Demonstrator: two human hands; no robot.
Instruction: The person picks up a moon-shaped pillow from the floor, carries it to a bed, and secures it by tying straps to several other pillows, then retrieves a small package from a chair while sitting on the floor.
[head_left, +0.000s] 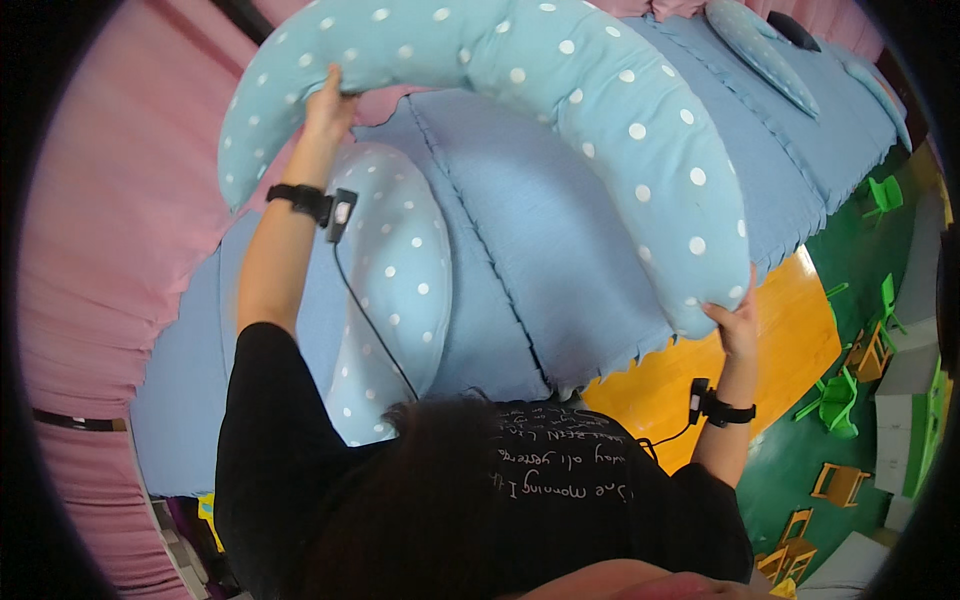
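A long, crescent-shaped cushion [600, 110], light blue with white dots, is held up in front of me and arches over the blue padded surface. My left hand [328, 108] grips its inner edge near the left end, thumb on the fabric and the other fingers partly hidden behind it. At the lower right end, my right hand [736, 318] pinches the cushion's tip. A second dotted cushion [415, 270] of the same fabric lies on the blue padded surface [520, 210], beneath my left forearm.
Pink curtains [110, 230] hang along the left. More dotted cushions [765, 60] lie at the far right of the padded surface. A yellow-orange board or tabletop [720, 370] adjoins its right edge. Beyond, green chairs [836, 402] and wooden chairs [840, 484] stand on a green floor.
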